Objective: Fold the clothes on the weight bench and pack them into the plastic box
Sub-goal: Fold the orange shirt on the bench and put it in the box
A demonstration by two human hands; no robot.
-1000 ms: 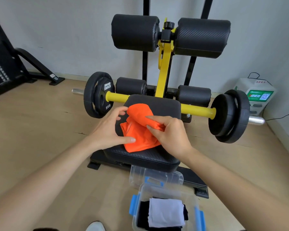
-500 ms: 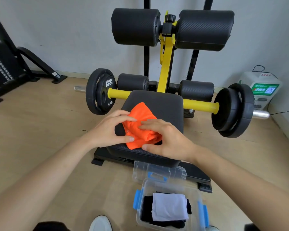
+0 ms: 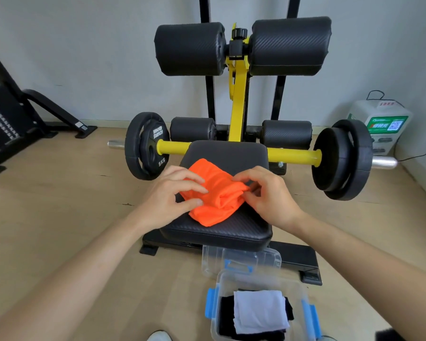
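The orange cloth lies on the black seat pad of the weight bench, in the middle of the view. It is folded small and bunched up, with a thick fold on its right side. The left hand comes in from 8 o'clock and rests on the left side of the cloth. Its fingers are mostly straight and press down flat, and the thumb touches the cloth's near edge. The right hand comes in from 4 o'clock. Its fingers are curled, and the thumb and first finger pinch the fold at the cloth's right side. At 6 o'clock from the cloth, on the wooden floor, stands the plastic box, clear with blue clips. Inside it a folded white cloth lies on top of black cloth. The clear lid lies between the box and the bench. Behind the seat, a yellow bar runs across, with a black weight plate at 10 o'clock and two more plates at 2 o'clock. At 12 o'clock, high up, sit two big black rollers. A white machine stands by the wall at 2 o'clock, farther out. A black rack stands at 10 o'clock, far to the left. The tip of a white shoe shows at 7 o'clock, at the bottom edge.
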